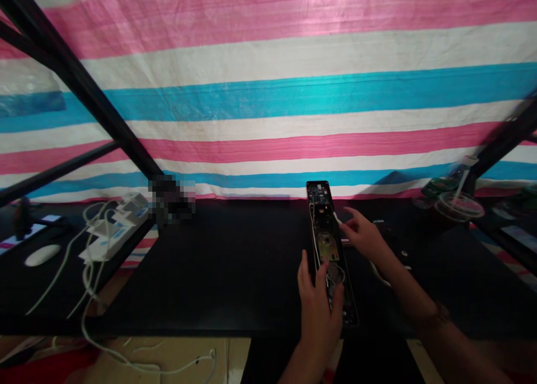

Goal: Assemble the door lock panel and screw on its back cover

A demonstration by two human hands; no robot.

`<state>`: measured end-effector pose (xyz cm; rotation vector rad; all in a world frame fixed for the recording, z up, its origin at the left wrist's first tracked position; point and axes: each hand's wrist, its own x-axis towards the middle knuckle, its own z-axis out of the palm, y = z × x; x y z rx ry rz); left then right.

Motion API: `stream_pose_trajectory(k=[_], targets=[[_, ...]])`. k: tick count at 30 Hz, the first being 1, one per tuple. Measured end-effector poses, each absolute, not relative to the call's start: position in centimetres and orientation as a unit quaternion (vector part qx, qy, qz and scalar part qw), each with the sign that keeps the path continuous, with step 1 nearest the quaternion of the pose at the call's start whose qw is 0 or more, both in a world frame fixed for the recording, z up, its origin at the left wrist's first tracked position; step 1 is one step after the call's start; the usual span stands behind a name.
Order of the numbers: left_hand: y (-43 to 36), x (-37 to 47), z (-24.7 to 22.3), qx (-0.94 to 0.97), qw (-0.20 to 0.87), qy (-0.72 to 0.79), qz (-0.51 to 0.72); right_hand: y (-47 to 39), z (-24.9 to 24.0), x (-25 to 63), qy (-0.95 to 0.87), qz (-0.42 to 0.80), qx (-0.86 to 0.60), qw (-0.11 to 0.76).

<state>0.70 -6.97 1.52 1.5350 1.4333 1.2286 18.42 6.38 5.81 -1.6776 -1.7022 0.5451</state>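
Observation:
A long, narrow black device housing (353, 311), its inside exposed, lies on the black table in front of me. Within it are a circuit board (319, 194) at the far end, a round metal part on a plate (327, 244) in the middle and thin white wires (315, 233) along the left side. My left hand (319, 306) rests over the near half with fingers spread, touching the housing. By the right edge, my right hand (361, 233) pinches a small white strip (337, 218); its exact kind is unclear.
Small pieces (404, 253) lie right of the housing. A lidded plastic cup (459, 207) with a straw stands at the back right. At left are a white power strip (111, 241) with cables and a white mouse (42, 255). Black frame bars (92, 99) slope before a striped sheet (268, 104).

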Motion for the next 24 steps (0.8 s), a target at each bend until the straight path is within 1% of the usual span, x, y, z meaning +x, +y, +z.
stream_pose_trajectory(k=[2, 3, 5, 6, 8, 9, 11, 13, 14, 16, 19, 21, 24], targets=[[-7.6, 0.6, 2.9, 0.586, 0.366, 0.532, 0.489, 3.9, 5.7, 19.1, -0.611, 0.301, -0.627, 0.377], [-7.8, 0.7, 3.6, 0.578, 0.404, 0.513, 0.489, 2.6, 6.0, 19.1, -0.589, 0.345, -0.609, 0.403], [-8.1, 1.2, 4.7, 0.539, 0.522, 0.466, 0.469, 0.0, 6.8, 18.4, -0.546, 0.419, -0.574, 0.444], [-8.2, 1.5, 5.1, 0.506, 0.586, 0.444, 0.451, -1.2, 7.2, 17.9, -0.531, 0.445, -0.563, 0.45], [-8.1, 2.2, 5.4, 0.423, 0.692, 0.414, 0.413, -3.4, 7.6, 17.2, -0.541, 0.454, -0.56, 0.434], [-8.1, 2.4, 5.4, 0.381, 0.725, 0.407, 0.404, -4.4, 7.4, 17.2, -0.558, 0.426, -0.572, 0.424], [-7.9, 2.5, 5.6, 0.318, 0.752, 0.402, 0.414, -6.0, 6.4, 18.7, -0.585, 0.309, -0.623, 0.417], [-7.6, 1.9, 6.0, 0.287, 0.744, 0.4, 0.452, -7.3, 4.2, 21.7, -0.567, 0.145, -0.694, 0.419], [-7.5, 1.3, 6.5, 0.281, 0.734, 0.398, 0.473, -8.0, 2.8, 23.6, -0.553, 0.074, -0.724, 0.406], [-7.3, -0.2, 7.8, 0.272, 0.722, 0.392, 0.501, -9.3, -0.5, 27.3, -0.527, -0.008, -0.768, 0.365], [-6.9, -2.5, 10.2, 0.243, 0.724, 0.381, 0.521, -11.4, -5.1, 31.2, -0.527, 0.001, -0.792, 0.31], [-6.6, -3.6, 11.5, 0.232, 0.722, 0.375, 0.534, -12.8, -7.1, 32.1, -0.559, 0.023, -0.769, 0.31], [-6.2, -4.7, 12.5, 0.227, 0.714, 0.375, 0.546, -14.6, -8.1, 31.8, -0.573, 0.049, -0.751, 0.325]])
